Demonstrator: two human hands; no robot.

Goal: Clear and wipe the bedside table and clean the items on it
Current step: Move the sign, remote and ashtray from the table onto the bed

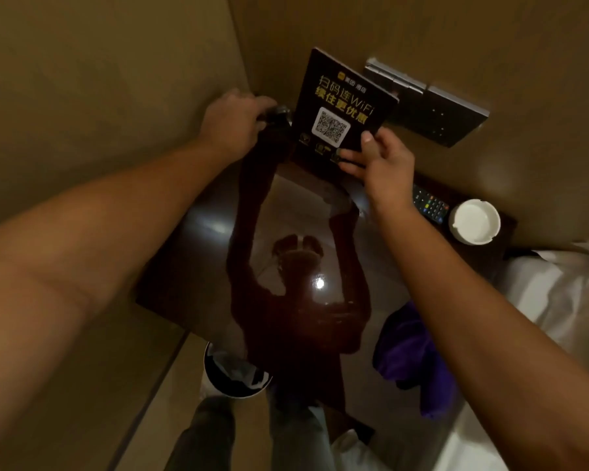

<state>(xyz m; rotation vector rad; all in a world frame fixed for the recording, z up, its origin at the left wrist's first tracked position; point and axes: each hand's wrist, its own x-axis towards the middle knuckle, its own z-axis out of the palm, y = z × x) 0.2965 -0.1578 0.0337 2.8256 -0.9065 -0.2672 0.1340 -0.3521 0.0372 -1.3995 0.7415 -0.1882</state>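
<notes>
A glossy dark bedside table (198,266) fills the middle of the head view and mirrors my arms. My right hand (378,158) pinches the lower right corner of a black WiFi sign (340,107) with a QR code, held upright at the table's back edge. My left hand (235,120) grips a small dark round object (279,115) beside the sign in the back corner; what it is I cannot tell. A purple cloth (408,351) lies on the table's front right edge.
A remote control (430,203) and a white ashtray (476,220) sit at the table's right end. A switch panel (432,103) is on the wall behind. White bedding (541,294) lies to the right, a lined waste bin (232,375) on the floor below.
</notes>
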